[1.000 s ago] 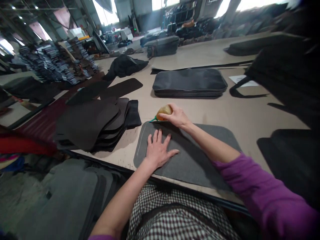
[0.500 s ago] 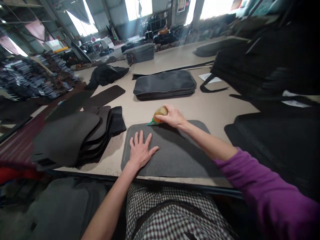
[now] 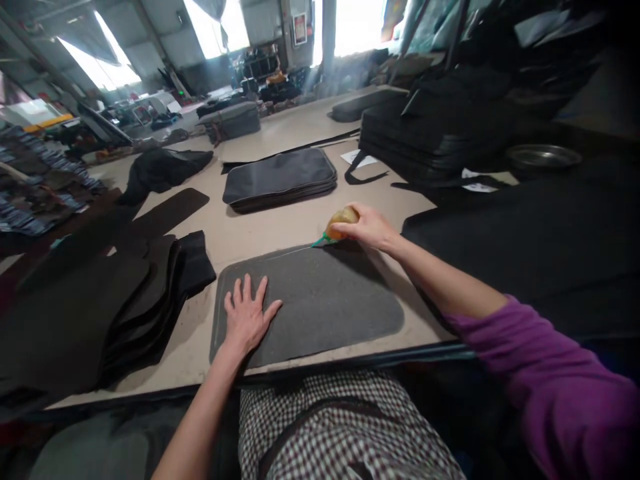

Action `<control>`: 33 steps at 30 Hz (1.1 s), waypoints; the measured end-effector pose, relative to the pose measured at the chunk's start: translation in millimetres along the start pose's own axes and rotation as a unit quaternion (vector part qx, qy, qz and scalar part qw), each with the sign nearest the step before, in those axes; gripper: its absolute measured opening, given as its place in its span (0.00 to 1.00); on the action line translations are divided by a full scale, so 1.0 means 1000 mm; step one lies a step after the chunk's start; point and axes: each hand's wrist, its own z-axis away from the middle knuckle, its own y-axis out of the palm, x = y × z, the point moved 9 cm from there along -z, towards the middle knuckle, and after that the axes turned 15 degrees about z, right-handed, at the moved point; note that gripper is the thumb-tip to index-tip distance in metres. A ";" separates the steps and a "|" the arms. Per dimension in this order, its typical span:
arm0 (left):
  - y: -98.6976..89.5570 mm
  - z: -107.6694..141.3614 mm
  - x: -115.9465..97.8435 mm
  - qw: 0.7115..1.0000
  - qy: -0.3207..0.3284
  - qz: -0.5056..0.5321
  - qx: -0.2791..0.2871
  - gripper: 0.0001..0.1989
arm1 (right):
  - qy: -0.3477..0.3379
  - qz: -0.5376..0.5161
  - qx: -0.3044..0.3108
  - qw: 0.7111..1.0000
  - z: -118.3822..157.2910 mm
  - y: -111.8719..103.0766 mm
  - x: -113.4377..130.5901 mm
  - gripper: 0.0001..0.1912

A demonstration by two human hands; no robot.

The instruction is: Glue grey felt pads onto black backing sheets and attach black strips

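Closest, a checked shirt and a purple sleeve at the near edge of the counter. Left grip released and flat, palm down, fingers spread, grasping nothing, pressing on a gray felt pad, apparently to pin the pad against sliding. Pad lying just in from the counter's near edge, its far edge turned toward the working hand. Right grip clenched round a squeeze bottle, amber body tilted down toward a green nozzle, seemingly angled so that the tip meets the pad's far edge beside a thin pale line. Hand just beyond the felt, probably leaving the tip in clear view. Left of the pad, a fanned stack of dark pads, close at hand. Farther along the counter, a neat dark stack; to the right, a taller black stack and a steel bowl. Farthest, a gray bundle and bright windows.
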 end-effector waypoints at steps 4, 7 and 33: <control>0.000 0.000 0.000 1.000 0.003 -0.008 0.001 0.37 | 0.035 0.002 -0.002 0.999 0.009 -0.023 -0.041 0.24; 0.001 0.000 0.001 1.000 -0.003 -0.018 0.007 0.37 | 0.067 -0.013 -0.002 0.998 0.018 -0.038 -0.068 0.24; -0.046 0.016 0.074 0.958 0.172 0.179 0.146 0.22 | -0.104 -0.187 0.237 0.948 0.169 0.109 0.191 0.24</control>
